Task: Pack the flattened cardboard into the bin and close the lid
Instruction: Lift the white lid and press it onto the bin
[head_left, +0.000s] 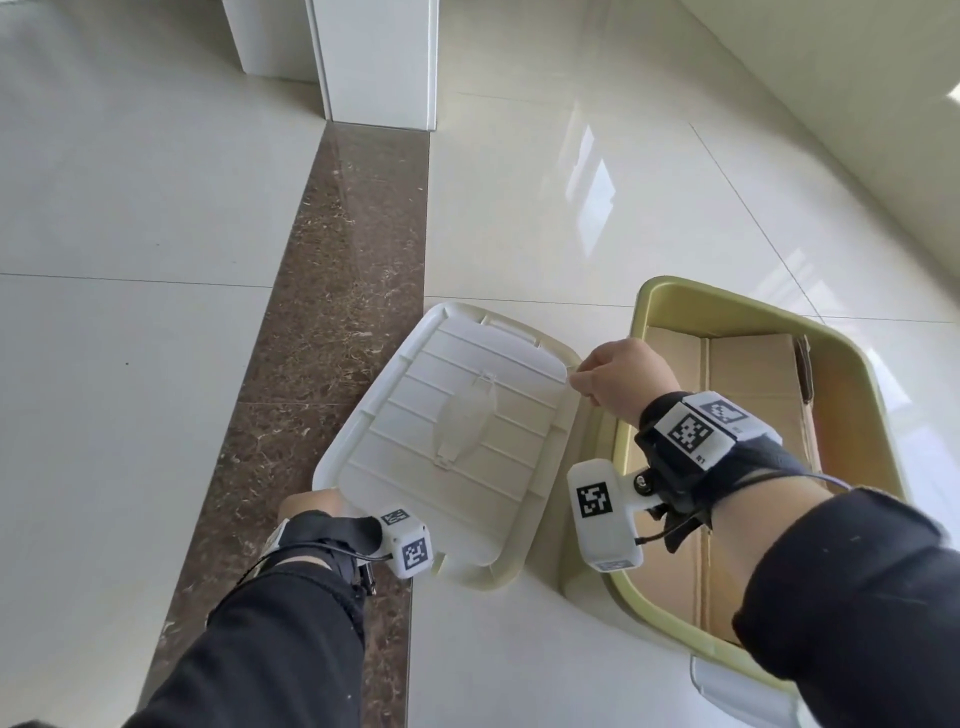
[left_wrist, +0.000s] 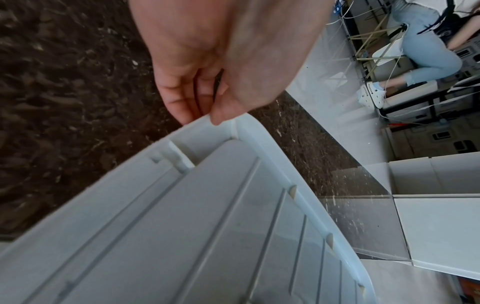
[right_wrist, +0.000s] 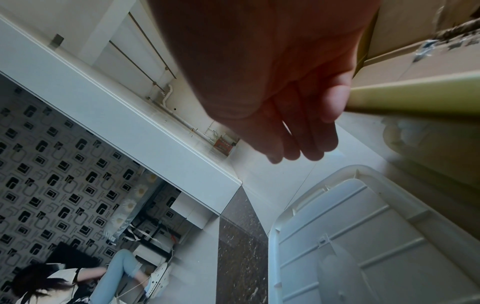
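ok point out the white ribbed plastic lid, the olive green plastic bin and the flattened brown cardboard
white ribbed plastic lid (head_left: 415, 431), head view, ribbed panel left of its handle
olive green plastic bin (head_left: 737, 306), head view, far rim
flattened brown cardboard (head_left: 748, 369), head view, flat panel inside the bin

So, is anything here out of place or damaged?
Nothing looks damaged. The white lid lies on the floor beside the open bin, left hand pinching its corner. The cardboard lies flat inside the bin.

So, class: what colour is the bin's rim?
Pale olive green; the bin shows best in the head view.
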